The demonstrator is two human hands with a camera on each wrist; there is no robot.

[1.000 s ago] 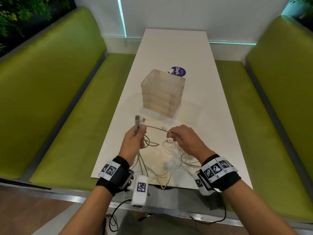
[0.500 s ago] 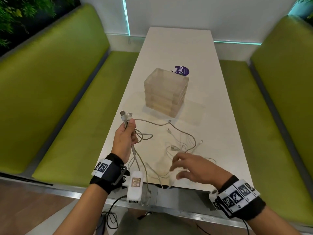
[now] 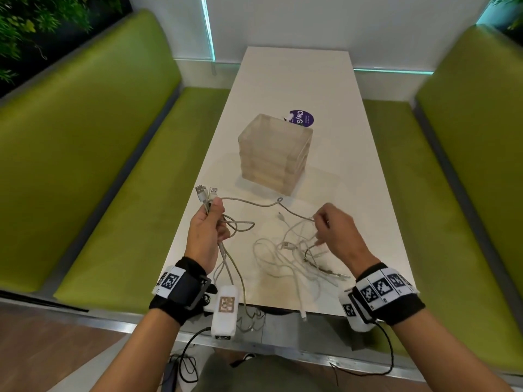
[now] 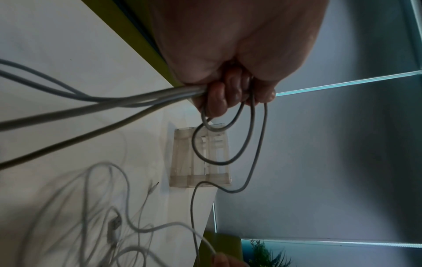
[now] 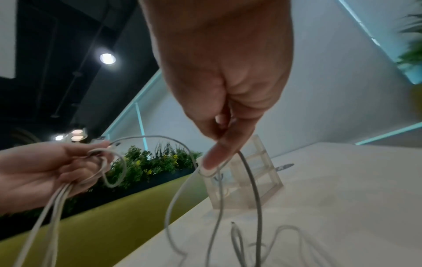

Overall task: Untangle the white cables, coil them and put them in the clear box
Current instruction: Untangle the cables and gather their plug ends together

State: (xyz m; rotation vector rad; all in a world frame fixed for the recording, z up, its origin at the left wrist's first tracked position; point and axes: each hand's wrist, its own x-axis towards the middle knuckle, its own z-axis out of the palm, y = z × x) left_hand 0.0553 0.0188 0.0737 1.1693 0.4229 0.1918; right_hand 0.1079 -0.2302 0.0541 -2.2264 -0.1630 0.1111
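Observation:
My left hand grips a bundle of white cables above the table's left edge, with two USB plugs sticking up past the thumb. A loose tangle of white cables lies on the white table between my hands, and some ends hang over the near edge. My right hand pinches one strand of the tangle between thumb and forefinger, lifted off the table. This strand runs across to my left hand. The clear box stands upright behind the cables; I cannot see inside it.
A round purple sticker lies on the table just behind the box. Green bench seats flank the table on both sides. A white wall closes the far end. Dark cords hang below the near table edge.
My right hand has moved from low over the near table edge forward to the right side of the tangle and pinched a strand. My left hand has kept its hold.

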